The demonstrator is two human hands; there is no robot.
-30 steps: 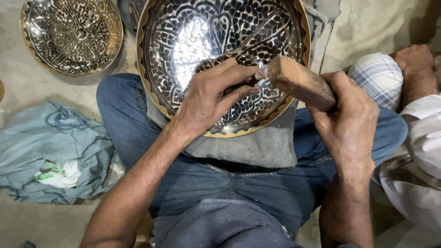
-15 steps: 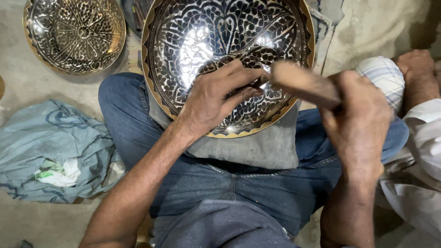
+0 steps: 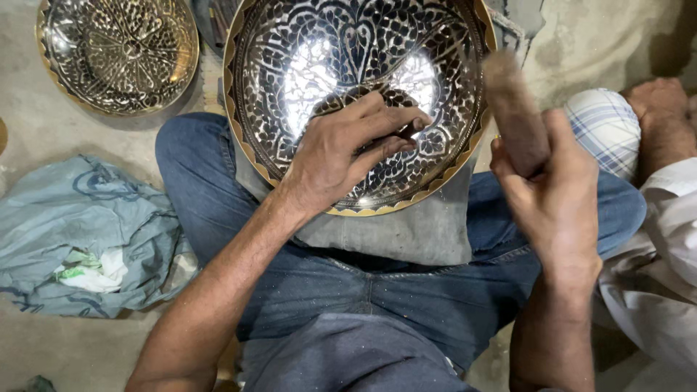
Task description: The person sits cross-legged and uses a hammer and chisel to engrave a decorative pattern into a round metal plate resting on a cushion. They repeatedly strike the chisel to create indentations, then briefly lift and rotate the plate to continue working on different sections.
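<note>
On a bare concrete floor (image 3: 602,43), the right hand (image 3: 555,192) grasping the wooden mallet (image 3: 515,112) has lifted it; the left hand (image 3: 348,149) still pinches a chisel (image 3: 408,131) on the engraved plate (image 3: 348,65).

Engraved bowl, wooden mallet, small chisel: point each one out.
Engraved bowl (image 3: 319,65): head view, patterned inner surface.
Wooden mallet (image 3: 512,109): head view, blurred head above the right hand.
Small chisel (image 3: 410,131): head view, tip past the left fingers.

Pretty even, soft daylight here, nothing harsh. Big white glare patches bounce off the engraved metal bowl (image 3: 356,80). The wooden mallet (image 3: 517,116) and right hand (image 3: 555,199) are smeared with motion blur, while the left hand (image 3: 341,156) stays sharp. Soft shadows sit under the forearms.
</note>
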